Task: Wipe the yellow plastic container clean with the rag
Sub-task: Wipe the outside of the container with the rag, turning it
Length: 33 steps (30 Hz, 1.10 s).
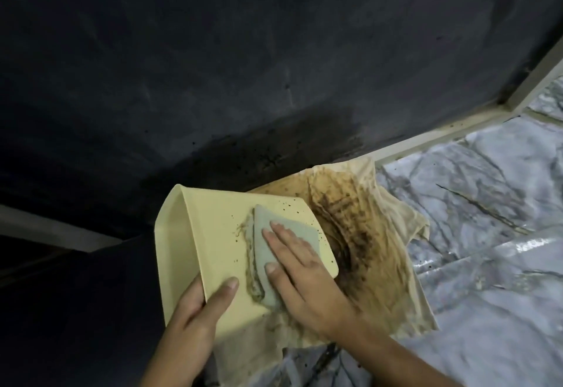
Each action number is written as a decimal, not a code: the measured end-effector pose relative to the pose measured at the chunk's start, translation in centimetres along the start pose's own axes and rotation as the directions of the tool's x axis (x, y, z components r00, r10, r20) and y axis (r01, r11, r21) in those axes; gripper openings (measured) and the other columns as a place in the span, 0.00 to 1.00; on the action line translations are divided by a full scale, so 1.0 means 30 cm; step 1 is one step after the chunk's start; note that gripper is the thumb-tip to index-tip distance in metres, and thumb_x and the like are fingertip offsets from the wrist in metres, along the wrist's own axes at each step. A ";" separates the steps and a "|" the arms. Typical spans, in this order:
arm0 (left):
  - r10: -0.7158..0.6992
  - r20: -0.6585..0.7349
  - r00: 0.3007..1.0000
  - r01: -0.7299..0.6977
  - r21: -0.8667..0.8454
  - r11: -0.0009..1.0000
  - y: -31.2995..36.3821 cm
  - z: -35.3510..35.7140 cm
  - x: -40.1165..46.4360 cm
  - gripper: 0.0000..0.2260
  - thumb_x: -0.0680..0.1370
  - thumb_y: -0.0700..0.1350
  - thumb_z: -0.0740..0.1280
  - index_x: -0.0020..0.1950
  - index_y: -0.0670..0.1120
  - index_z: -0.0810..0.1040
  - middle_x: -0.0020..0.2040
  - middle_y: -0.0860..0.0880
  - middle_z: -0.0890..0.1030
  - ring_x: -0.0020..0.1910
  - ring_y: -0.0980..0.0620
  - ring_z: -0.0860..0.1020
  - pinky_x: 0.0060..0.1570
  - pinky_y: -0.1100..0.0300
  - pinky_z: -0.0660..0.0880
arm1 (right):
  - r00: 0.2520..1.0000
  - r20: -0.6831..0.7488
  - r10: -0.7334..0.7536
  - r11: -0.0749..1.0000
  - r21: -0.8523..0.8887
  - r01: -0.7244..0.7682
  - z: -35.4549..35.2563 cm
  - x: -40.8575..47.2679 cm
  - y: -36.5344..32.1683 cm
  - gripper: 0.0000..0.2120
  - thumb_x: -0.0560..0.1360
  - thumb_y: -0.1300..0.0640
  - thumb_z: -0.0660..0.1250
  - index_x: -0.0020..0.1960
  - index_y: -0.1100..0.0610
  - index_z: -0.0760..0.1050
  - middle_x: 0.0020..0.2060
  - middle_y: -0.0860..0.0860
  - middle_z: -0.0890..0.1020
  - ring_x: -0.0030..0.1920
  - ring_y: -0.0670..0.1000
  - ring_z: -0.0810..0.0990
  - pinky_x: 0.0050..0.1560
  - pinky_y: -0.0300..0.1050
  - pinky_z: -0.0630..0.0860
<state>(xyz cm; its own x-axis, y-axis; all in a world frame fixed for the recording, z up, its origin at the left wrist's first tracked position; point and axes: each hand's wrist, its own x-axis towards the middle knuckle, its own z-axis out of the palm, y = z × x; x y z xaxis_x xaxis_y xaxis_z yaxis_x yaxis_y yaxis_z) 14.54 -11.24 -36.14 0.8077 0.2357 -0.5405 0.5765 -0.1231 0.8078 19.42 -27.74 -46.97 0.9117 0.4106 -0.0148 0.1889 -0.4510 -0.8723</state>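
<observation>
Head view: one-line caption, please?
Right hand presses grey rag on yellow plastic container, steadied by left hand.

Container (213,234) lies left of centre, partly over a cloth (365,234) spread to its right on the marble surface (487,204). Rag (274,240) on the container; right hand (301,268) upon it, left hand (195,319) at the near edge.

Yellow container (210,240), grey rag (268,234), brown-stained cloth (365,234).

No text, label, brand or number can be read anywhere. The yellow plastic container (213,234) carries only brown specks.
</observation>
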 end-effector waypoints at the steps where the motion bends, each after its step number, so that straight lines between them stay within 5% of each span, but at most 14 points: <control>1: 0.003 0.008 1.000 -0.003 -0.005 1.000 -0.009 0.001 0.000 0.16 0.77 0.50 0.73 0.63 0.61 0.87 0.63 0.57 0.89 0.63 0.58 0.86 0.74 0.45 0.73 | 0.999 -0.010 0.033 0.999 -0.003 -0.033 0.010 0.028 -0.003 0.27 0.84 0.43 0.47 0.82 0.45 0.50 0.81 0.41 0.49 0.80 0.40 0.43 0.79 0.55 0.47; 7: 0.076 0.005 0.997 -0.075 -0.072 0.995 -0.006 0.016 0.008 0.19 0.75 0.46 0.69 0.65 0.52 0.86 0.60 0.53 0.90 0.61 0.55 0.87 0.66 0.50 0.77 | 0.996 0.015 0.088 0.996 0.018 -0.088 0.014 0.083 -0.063 0.35 0.79 0.36 0.43 0.82 0.46 0.43 0.81 0.39 0.43 0.77 0.36 0.34 0.78 0.52 0.36; 12: 0.077 0.065 0.995 -0.069 -0.117 0.991 -0.015 0.008 0.031 0.16 0.74 0.45 0.70 0.60 0.51 0.89 0.57 0.49 0.92 0.57 0.50 0.90 0.47 0.64 0.86 | 0.999 -0.043 0.009 0.994 -0.105 -0.013 -0.063 0.024 -0.078 0.29 0.82 0.38 0.41 0.81 0.42 0.44 0.80 0.35 0.44 0.79 0.41 0.35 0.78 0.59 0.36; 15: 0.043 0.102 0.994 -0.027 -0.153 0.988 -0.039 0.025 0.056 0.20 0.69 0.52 0.80 0.61 0.51 0.90 0.59 0.46 0.91 0.58 0.47 0.89 0.48 0.61 0.87 | 0.999 0.034 -0.024 0.983 -0.179 0.030 -0.063 0.010 -0.101 0.28 0.81 0.38 0.35 0.81 0.40 0.41 0.80 0.34 0.42 0.78 0.41 0.32 0.77 0.62 0.35; 20: -0.035 0.057 0.998 0.046 -0.204 0.978 -0.090 0.049 0.079 0.17 0.72 0.49 0.73 0.59 0.49 0.89 0.58 0.45 0.91 0.58 0.47 0.89 0.53 0.55 0.86 | 0.989 0.023 -0.149 0.961 -0.234 0.150 -0.015 0.038 -0.067 0.26 0.84 0.42 0.44 0.81 0.42 0.51 0.81 0.38 0.53 0.81 0.46 0.43 0.77 0.63 0.45; 23: -0.041 0.065 0.997 0.055 -0.232 0.971 -0.089 0.039 0.089 0.33 0.56 0.65 0.85 0.59 0.54 0.90 0.62 0.46 0.90 0.63 0.44 0.87 0.67 0.46 0.79 | 0.995 0.020 -0.101 0.965 -0.242 0.103 -0.007 0.076 -0.060 0.26 0.81 0.35 0.49 0.78 0.32 0.51 0.81 0.38 0.53 0.81 0.51 0.44 0.76 0.64 0.45; 27: -0.063 0.011 0.998 0.063 -0.281 0.958 -0.113 0.033 0.103 0.19 0.66 0.56 0.79 0.55 0.53 0.92 0.57 0.45 0.92 0.57 0.45 0.89 0.54 0.52 0.87 | 0.999 0.012 0.034 0.957 -0.288 -0.029 -0.017 0.113 -0.039 0.28 0.76 0.28 0.49 0.75 0.25 0.45 0.81 0.38 0.47 0.81 0.54 0.39 0.74 0.71 0.38; 33: -0.124 -0.114 0.986 0.085 -0.299 0.950 -0.118 0.063 0.085 0.11 0.75 0.46 0.70 0.55 0.49 0.87 0.48 0.52 0.93 0.43 0.58 0.91 0.52 0.53 0.78 | 0.978 -0.081 0.193 0.941 -0.266 -0.208 -0.066 0.109 0.084 0.30 0.74 0.25 0.44 0.75 0.25 0.45 0.81 0.37 0.47 0.81 0.52 0.39 0.76 0.66 0.38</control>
<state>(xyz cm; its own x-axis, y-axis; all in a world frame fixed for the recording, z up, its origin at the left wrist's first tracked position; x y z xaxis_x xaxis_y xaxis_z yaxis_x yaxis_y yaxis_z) 14.77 -12.03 -40.83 0.7103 0.3579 -0.6062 0.5795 0.1917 0.7921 23.59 -29.09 -48.25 0.9577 0.2497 -0.1434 0.0848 -0.7205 -0.6882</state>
